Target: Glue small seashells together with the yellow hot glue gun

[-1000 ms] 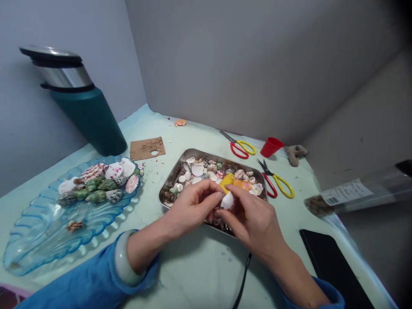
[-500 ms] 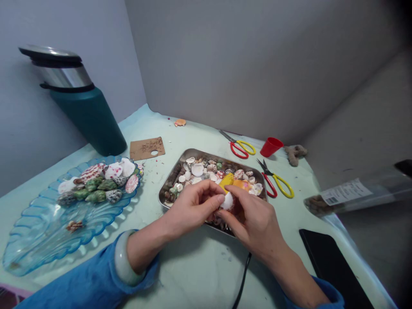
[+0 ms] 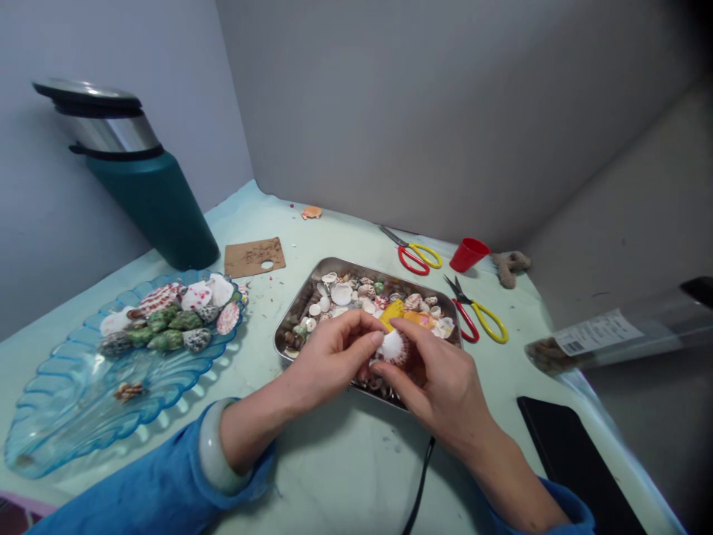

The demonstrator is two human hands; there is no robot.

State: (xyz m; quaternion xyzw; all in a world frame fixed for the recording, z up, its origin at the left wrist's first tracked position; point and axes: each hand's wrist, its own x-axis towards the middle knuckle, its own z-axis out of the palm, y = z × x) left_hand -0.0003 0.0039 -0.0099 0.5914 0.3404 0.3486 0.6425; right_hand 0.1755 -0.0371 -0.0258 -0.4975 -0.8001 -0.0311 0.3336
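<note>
Between both hands is a white scallop shell (image 3: 394, 348) with a reddish speckled rim. My left hand (image 3: 334, 357) pinches its left side with thumb and fingers. On the other side, the fingers and thumb of my right hand (image 3: 437, 371) close around the shell's edge. Both hands hover over the near part of a metal tray (image 3: 281, 342) filled with mixed seashells. Just beyond the fingertips lies a yellow piece (image 3: 393, 312), and an orange piece (image 3: 419, 319) lies beside it. My hands hide the tray's near middle.
At left, a blue scalloped plate (image 3: 72, 401) carries green snail shells and scallops. Behind it stand a teal bottle (image 3: 156, 200) and a cardboard piece (image 3: 245, 258). Two scissors (image 3: 420, 256), a red cup (image 3: 469, 255) and ginger (image 3: 509, 267) lie at right, near a black flat object (image 3: 573, 461).
The scallop shell has turned between my fingers, and more of its white face and speckled rim shows. Both hands stay in nearly the same place.
</note>
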